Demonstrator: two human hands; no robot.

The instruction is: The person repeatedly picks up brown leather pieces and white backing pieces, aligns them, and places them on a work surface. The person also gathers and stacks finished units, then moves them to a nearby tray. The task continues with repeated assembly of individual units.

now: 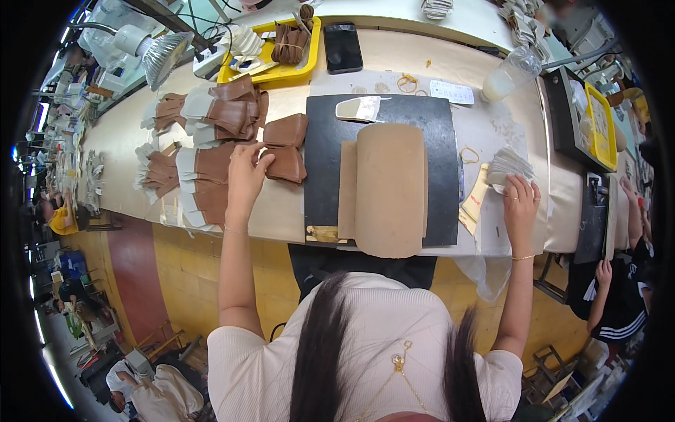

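Observation:
My left hand (pixel 247 174) reaches to the brown leather pieces on the left of the table. Its thumb and forefinger close at the edge of a brown leather piece (pixel 286 165). Another brown piece (pixel 286 131) lies just beyond it. Over on the right, my right hand (pixel 521 202) has its bent fingers at the near edge of a fanned stack of pale grey pieces (pixel 510 167); its thumb is mostly hidden. Between my hands, a rounded tan block (pixel 391 190) rests on a black board (pixel 327 169). A small whitish cut piece (pixel 358 108) lies flat at the board's far edge.
Fanned brown and pale bundles (pixel 207 176) cover the table's left. Behind stand a yellow tray (pixel 309 60), a phone (pixel 343 48) and a lamp (pixel 163 58). A clear bottle (pixel 511 72) leans at far right, before a black box (pixel 573 123). A co-worker's hand (pixel 604 272) shows right.

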